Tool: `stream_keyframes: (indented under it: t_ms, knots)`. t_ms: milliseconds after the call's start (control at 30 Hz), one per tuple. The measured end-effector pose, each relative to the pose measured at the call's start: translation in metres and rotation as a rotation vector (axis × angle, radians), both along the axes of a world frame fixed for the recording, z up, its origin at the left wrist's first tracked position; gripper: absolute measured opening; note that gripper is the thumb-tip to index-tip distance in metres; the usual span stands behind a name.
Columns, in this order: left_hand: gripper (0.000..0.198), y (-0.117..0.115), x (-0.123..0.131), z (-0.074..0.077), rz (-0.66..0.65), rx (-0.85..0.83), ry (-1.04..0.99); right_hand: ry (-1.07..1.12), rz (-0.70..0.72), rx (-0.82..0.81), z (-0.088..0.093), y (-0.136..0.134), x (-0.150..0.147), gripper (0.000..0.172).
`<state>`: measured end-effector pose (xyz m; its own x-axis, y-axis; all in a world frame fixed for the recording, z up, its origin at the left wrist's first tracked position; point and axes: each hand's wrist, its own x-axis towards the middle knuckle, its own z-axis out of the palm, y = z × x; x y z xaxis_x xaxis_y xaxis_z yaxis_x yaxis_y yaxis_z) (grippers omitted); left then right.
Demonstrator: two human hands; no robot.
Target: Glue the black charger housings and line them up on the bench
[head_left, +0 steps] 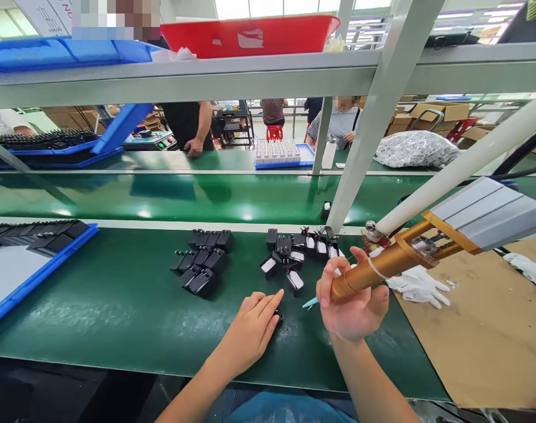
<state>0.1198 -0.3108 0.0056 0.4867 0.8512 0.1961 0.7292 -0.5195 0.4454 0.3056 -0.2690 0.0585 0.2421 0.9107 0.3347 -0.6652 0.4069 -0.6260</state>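
Observation:
My right hand (352, 302) is wrapped round the gold barrel of a hanging dispensing tool (385, 269), whose pale blue tip (311, 302) points down at the green mat. My left hand (251, 329) lies over a small black adapter part (278, 317), fingertips pressing it to the mat beside the tip. Two groups of black adapter parts lie further back: a tidy cluster (201, 264) and a looser pile (297, 252), some showing white faces.
A blue tray (43, 267) with black parts sits at the left. White gloves (420, 286) lie on brown cardboard (479, 329) at the right. A slanted metal shelf post (365, 141) rises behind the pile. Other people stand beyond the far conveyor, near a tray of white parts (279, 154).

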Motion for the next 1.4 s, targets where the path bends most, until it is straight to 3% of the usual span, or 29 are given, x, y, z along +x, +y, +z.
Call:
stream_keyframes:
  t_ms: [300, 467, 633, 767, 867, 1033, 1133, 1233, 1400]
  knots:
    - [0.023, -0.001, 0.007, -0.036, 0.165, 0.171, -0.17, -0.004, 0.005, 0.002, 0.0, 0.0, 0.001, 0.048]
    - [0.019, -0.002, 0.016, -0.037, 0.206, 0.157, -0.113, -0.002, 0.004, -0.014, 0.0, -0.002, 0.001, 0.049]
    - [0.042, -0.007, 0.023, -0.037, 0.24, 0.227, 0.195, -0.002, -0.003, -0.018, 0.001, -0.003, 0.001, 0.05]
    - [0.044, -0.003, 0.017, -0.037, 0.204, 0.078, 0.178, 0.001, 0.008, -0.028, 0.001, -0.002, 0.001, 0.05]
    - [0.04, 0.002, 0.009, -0.032, 0.223, -0.155, -0.159, 0.005, 0.002, -0.023, 0.0, -0.002, 0.002, 0.05]
    - [0.049, 0.005, 0.006, -0.024, 0.405, -0.875, -1.213, 0.006, -0.015, -0.026, 0.0, -0.001, 0.004, 0.05]
    - [0.046, 0.004, 0.008, -0.021, 0.417, -1.12, -1.626, 0.006, -0.028, -0.023, -0.001, 0.0, 0.004, 0.05]
    - [0.039, 0.003, 0.007, -0.021, 0.333, -1.155, -1.769, 0.002, -0.044, -0.023, -0.001, 0.001, 0.004, 0.049]
    - [0.043, 0.002, 0.001, -0.025, 0.203, -1.051, -1.723, -0.015, -0.053, -0.054, 0.0, 0.0, 0.004, 0.049]
